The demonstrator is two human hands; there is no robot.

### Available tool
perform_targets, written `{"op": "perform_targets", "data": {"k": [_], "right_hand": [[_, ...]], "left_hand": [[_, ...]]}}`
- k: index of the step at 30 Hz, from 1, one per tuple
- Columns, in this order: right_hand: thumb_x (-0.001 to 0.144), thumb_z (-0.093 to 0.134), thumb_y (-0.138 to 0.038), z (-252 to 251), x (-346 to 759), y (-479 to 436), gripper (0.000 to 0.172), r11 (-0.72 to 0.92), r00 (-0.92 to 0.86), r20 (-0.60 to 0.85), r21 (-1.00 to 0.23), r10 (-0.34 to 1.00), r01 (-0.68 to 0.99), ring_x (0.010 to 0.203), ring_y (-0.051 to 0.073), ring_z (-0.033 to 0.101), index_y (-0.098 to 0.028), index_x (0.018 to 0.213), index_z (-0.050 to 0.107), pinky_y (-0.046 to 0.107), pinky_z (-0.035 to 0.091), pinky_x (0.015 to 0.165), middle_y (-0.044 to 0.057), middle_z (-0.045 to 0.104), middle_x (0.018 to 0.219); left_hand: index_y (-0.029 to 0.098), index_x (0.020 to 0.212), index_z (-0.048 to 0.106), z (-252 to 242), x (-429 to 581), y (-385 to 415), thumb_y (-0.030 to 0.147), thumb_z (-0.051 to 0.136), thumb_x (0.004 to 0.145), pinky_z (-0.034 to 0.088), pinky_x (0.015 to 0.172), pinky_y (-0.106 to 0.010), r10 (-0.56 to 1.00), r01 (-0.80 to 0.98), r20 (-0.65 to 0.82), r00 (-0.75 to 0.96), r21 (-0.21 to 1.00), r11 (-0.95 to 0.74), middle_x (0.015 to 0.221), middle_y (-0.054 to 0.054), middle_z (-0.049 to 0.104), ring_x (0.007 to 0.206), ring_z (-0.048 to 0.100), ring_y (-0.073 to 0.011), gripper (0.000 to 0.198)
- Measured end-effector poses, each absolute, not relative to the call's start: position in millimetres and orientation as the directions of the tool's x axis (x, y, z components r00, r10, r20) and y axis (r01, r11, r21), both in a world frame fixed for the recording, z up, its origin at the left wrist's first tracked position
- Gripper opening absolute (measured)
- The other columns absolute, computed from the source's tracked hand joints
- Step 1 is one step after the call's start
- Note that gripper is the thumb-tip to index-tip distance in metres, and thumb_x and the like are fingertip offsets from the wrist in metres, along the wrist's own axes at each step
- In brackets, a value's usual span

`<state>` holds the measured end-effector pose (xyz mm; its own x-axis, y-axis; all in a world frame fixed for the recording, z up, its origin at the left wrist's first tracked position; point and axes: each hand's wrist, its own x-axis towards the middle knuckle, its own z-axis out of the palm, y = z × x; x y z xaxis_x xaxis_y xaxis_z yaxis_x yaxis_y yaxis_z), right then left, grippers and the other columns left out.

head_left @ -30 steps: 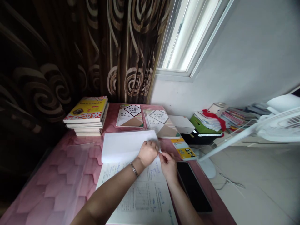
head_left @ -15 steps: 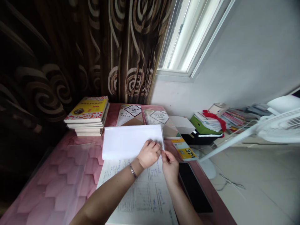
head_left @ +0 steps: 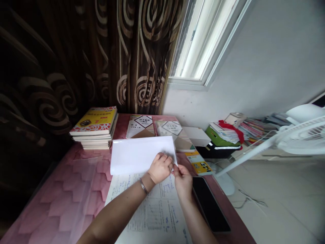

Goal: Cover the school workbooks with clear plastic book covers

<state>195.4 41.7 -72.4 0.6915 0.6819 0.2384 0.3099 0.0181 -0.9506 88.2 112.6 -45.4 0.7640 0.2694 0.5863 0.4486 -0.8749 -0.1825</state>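
A blank white sheet [head_left: 137,154] lies across the upper part of an open workbook [head_left: 152,206] with printed text and blue handwriting. My left hand [head_left: 161,166], with a silver bangle on its wrist, rests on the sheet's lower right part with fingers curled and pressed together; whether anything is under them is hidden. Close beside it, my right hand [head_left: 182,174] pinches the sheet's lower right corner between thumb and fingers.
A stack of books [head_left: 93,127] stands at the back left. Two covered books [head_left: 141,126] lie behind the sheet. A black tablet [head_left: 210,203] and yellow booklet [head_left: 199,164] lie right. A white fan [head_left: 299,135] stands beyond the table [head_left: 61,196].
The view has shifted slightly. My right fingertips have moved a little left and down at the sheet's corner. My left hand remains in nearly the same place.
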Motion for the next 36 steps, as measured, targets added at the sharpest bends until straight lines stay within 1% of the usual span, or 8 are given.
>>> {"op": "perform_targets", "data": {"k": [12, 15, 18, 22, 25, 28, 32, 36], "right_hand": [[0.066, 0.063, -0.068, -90, 196, 45, 0.053, 0.034, 0.737, 0.149, -0.985, 0.659, 0.168, 0.055, 0.018, 0.058, -0.015, 0.077, 0.064, 0.029, 0.046, 0.056, 0.002, 0.062, 0.057], [0.063, 0.065, -0.067, -92, 194, 47, 0.054, 0.043, 0.75, 0.116, -0.992, 0.652, 0.116, 0.055, 0.017, 0.059, -0.016, 0.079, 0.064, 0.029, 0.047, 0.056, 0.001, 0.062, 0.058], [0.059, 0.067, -0.068, -92, 193, 49, 0.055, 0.054, 0.762, 0.039, -0.999, 0.647, 0.005, 0.055, 0.016, 0.059, -0.017, 0.079, 0.061, 0.028, 0.048, 0.056, 0.0, 0.061, 0.059], [0.056, 0.069, -0.068, -95, 195, 52, 0.057, 0.06, 0.764, 0.006, -0.997, 0.645, -0.043, 0.056, 0.014, 0.058, -0.017, 0.08, 0.06, 0.027, 0.048, 0.057, -0.001, 0.061, 0.061], [0.057, 0.068, -0.068, -98, 194, 55, 0.057, 0.069, 0.77, 0.035, -0.998, 0.638, -0.012, 0.056, 0.014, 0.058, -0.018, 0.081, 0.059, 0.028, 0.048, 0.057, -0.001, 0.062, 0.063], [0.057, 0.069, -0.069, -97, 192, 57, 0.057, 0.074, 0.779, 0.053, -0.997, 0.624, 0.009, 0.056, 0.015, 0.059, -0.018, 0.08, 0.058, 0.028, 0.048, 0.056, 0.0, 0.062, 0.062], [0.058, 0.065, -0.074, -92, 192, 59, 0.06, 0.022, 0.768, 0.072, -0.997, 0.637, 0.076, 0.056, 0.018, 0.061, -0.018, 0.078, 0.059, 0.03, 0.048, 0.055, 0.0, 0.061, 0.058], [0.06, 0.06, -0.078, -95, 196, 61, 0.063, -0.016, 0.754, 0.099, -0.99, 0.649, 0.143, 0.057, 0.02, 0.063, -0.017, 0.079, 0.059, 0.03, 0.048, 0.054, 0.001, 0.061, 0.057]], "left_hand": [[0.016, 0.09, 0.065, -48, 38, 116, 0.016, 0.046, 0.094, 0.036, 0.087, -0.036, 0.311, 0.561, 0.627, 0.715, -0.248, -0.79, 0.086, -0.004, 0.065, 0.084, 0.056, -0.0163, 0.019], [0.018, 0.103, 0.064, -49, 25, 111, 0.016, 0.046, 0.093, 0.036, 0.091, -0.037, 0.345, 0.58, 0.62, 0.704, -0.222, -0.784, 0.096, -0.005, 0.066, 0.09, 0.056, -0.0166, 0.02], [0.022, 0.124, 0.055, -41, 6, 105, 0.013, 0.047, 0.091, 0.036, 0.095, -0.042, 0.54, 0.744, 0.648, 0.537, -0.062, -0.666, 0.113, -0.009, 0.063, 0.103, 0.054, -0.021, 0.036], [0.018, 0.137, 0.043, -36, -35, 107, 0.013, 0.052, 0.083, 0.039, 0.093, -0.049, 0.817, 0.898, 0.569, 0.096, 0.304, -0.318, 0.132, -0.018, 0.051, 0.115, 0.049, -0.0298, 0.055], [0.014, 0.134, 0.046, -47, -68, 117, 0.02, 0.055, 0.081, 0.044, 0.088, -0.046, 0.908, 0.751, 0.352, -0.227, 0.657, -0.067, 0.129, -0.019, 0.053, 0.111, 0.054, -0.0307, 0.054], [0.014, 0.121, 0.056, -65, -91, 129, 0.024, 0.052, 0.083, 0.047, 0.081, -0.035, 0.952, 0.412, 0.15, -0.267, 0.911, -0.028, 0.11, -0.014, 0.066, 0.092, 0.063, -0.023, 0.04], [0.014, 0.096, 0.067, -79, -104, 139, 0.03, 0.057, 0.078, 0.047, 0.077, -0.028, 0.978, 0.083, 0.114, -0.176, 0.991, -0.101, 0.088, -0.008, 0.071, 0.083, 0.065, -0.0196, 0.026], [0.013, 0.093, 0.069, -75, -110, 138, 0.034, 0.064, 0.072, 0.046, 0.062, -0.023, 0.997, -0.095, 0.051, -0.052, 0.994, -0.056, 0.074, -0.004, 0.069, 0.066, 0.061, -0.0147, 0.03]]}}
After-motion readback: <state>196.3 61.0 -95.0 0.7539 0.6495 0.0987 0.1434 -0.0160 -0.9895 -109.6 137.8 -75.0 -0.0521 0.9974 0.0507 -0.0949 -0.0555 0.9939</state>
